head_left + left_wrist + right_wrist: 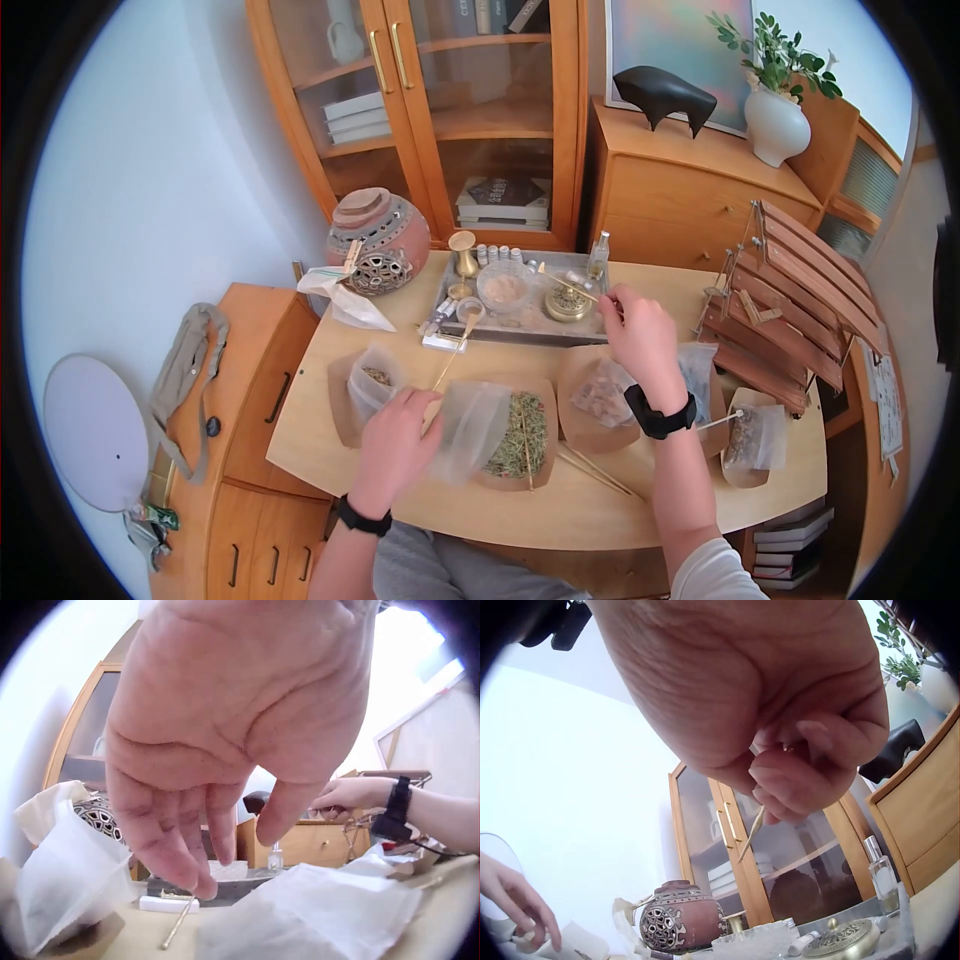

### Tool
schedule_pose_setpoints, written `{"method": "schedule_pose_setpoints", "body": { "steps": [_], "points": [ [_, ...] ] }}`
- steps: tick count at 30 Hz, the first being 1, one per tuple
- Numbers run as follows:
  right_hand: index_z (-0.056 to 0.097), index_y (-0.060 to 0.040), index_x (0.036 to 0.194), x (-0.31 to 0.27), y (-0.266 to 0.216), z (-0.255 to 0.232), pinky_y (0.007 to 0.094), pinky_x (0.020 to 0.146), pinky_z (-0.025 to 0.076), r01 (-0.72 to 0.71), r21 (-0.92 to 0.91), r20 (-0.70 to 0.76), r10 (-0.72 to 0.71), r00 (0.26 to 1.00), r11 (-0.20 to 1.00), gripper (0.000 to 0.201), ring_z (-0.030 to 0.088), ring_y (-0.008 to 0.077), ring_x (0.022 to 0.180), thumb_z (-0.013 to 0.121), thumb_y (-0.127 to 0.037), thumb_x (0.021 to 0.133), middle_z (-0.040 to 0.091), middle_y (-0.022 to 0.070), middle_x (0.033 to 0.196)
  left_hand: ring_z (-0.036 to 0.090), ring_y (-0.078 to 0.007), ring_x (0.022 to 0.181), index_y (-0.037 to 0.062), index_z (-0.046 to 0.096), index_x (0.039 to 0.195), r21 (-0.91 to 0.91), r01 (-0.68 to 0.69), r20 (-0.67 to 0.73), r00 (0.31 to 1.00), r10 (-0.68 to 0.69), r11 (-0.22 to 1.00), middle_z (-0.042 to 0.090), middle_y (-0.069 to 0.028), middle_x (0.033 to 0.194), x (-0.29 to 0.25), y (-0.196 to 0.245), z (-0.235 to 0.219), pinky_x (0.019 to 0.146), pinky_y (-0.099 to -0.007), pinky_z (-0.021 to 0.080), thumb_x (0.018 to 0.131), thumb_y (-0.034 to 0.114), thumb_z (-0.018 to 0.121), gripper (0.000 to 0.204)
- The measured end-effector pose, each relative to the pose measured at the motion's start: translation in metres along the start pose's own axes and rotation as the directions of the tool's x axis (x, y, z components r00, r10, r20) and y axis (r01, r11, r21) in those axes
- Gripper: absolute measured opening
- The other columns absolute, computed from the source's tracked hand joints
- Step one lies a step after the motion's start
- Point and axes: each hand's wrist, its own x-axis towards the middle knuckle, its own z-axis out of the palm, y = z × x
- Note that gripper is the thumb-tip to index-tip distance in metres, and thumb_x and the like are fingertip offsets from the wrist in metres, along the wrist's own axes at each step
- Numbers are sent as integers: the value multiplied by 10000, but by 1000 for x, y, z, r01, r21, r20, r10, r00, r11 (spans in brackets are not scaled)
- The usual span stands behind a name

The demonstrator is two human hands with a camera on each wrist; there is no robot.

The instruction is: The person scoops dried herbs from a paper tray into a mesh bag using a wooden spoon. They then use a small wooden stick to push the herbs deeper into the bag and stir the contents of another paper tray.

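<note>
My right hand [643, 335] pinches a slender gold tool [754, 831] with a flattened, pointed tip. It is above the right side of a grey tray [515, 337], near a round brass pot with a patterned top [568, 304]. My left hand [393, 445] hangs over the near-left table, fingers loosely bent and thumb apart in the left wrist view. Below its fingertips slants a thin gold stick [177, 930]. In the head view a small gold spoon [467, 325] reaches from a small clear cup toward this hand. A clear bowl of pinkish powder [503, 290] stands in the tray.
Along the table front are paper trays with bags of dried herbs [520, 440], pinkish lumps [603, 392] and other material. Two thin sticks [598, 472] lie between them. A reddish openwork jar [385, 240] stands back left, a glass bottle [599, 255] back right, a slatted wooden rack [790, 300] far right.
</note>
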Motion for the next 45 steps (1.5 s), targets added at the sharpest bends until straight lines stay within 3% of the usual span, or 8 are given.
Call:
{"method": "schedule_pose_setpoints", "body": {
  "steps": [10, 17, 22, 26, 29, 31, 35, 45],
  "points": [
    [698, -63, 932, -8, -21, -23, 497, 635, 543, 77, 13, -37, -76, 996, 997, 174, 706, 396, 720, 654, -220, 995, 715, 185, 753, 729, -362, 894, 96, 712, 1128, 252, 107, -29, 994, -103, 962, 751, -152, 994, 65, -31, 59, 783, -484, 581, 888, 211, 712, 266],
    [698, -72, 946, -16, -37, -33, 493, 641, 549, 95, 30, 36, -96, 995, 995, 143, 705, 394, 720, 648, -197, 995, 720, 178, 755, 733, -357, 840, 108, 733, 1054, 251, 90, -48, 996, -80, 964, 756, -147, 911, 75, -29, 62, 742, -480, 582, 905, 184, 692, 172],
    [698, -67, 952, -24, -63, -56, 478, 628, 542, 152, 137, 1, -153, 988, 979, 126, 703, 390, 704, 635, -163, 1004, 717, 175, 751, 733, -302, 763, 102, 749, 1057, -129, -70, -158, 986, 49, 989, 759, -123, 882, 76, 23, 11, 658, -424, 554, 941, 190, 682, 160],
    [703, -60, 991, -31, -71, -99, 408, 575, 498, -35, 147, 8, 35, 999, 988, 87, 669, 356, 622, 626, -97, 1008, 669, 153, 686, 707, -173, 696, 71, 742, 1126, -345, -161, -122, 985, 126, 925, 751, -71, 831, 94, 65, -15, 628, -331, 524, 971, 167, 671, 196],
    [683, -41, 988, -34, -69, -112, 355, 530, 444, -31, 196, -84, 48, 995, 980, 80, 604, 300, 557, 606, -49, 1007, 562, 134, 612, 611, -70, 657, 32, 719, 1189, -600, -159, -3, 980, 197, 784, 710, -11, 815, 111, 87, -11, 588, -257, 466, 1009, 134, 642, 221],
    [681, -38, 987, -31, -67, -119, 355, 531, 442, -36, 161, -96, 52, 994, 986, 77, 609, 297, 565, 606, -38, 1003, 574, 129, 620, 519, -32, 634, 9, 702, 1208, -820, -100, 66, 962, 267, 564, 662, 21, 827, 120, 100, -5, 548, -219, 394, 1045, 104, 597, 216],
    [679, -46, 970, -25, -59, -122, 325, 546, 476, -88, 171, -113, 108, 988, 981, 24, 679, 257, 600, 678, -70, 974, 653, 104, 692, 582, -29, 752, 22, 687, 1258, -861, 108, 253, 939, 234, 496, 683, 7, 843, 123, 113, -6, 680, -198, 449, 1052, 102, 602, 237],
    [694, -50, 928, -13, -49, -113, 294, 549, 510, -76, 81, 4, 76, 997, 994, 91, 715, 214, 615, 771, -94, 911, 694, 93, 735, 543, -19, 661, 47, 731, 1150, -809, 83, 174, 979, 102, 582, 656, 26, 735, 129, 99, -1, 581, -202, 399, 1036, 158, 655, 177]
  ]
}}
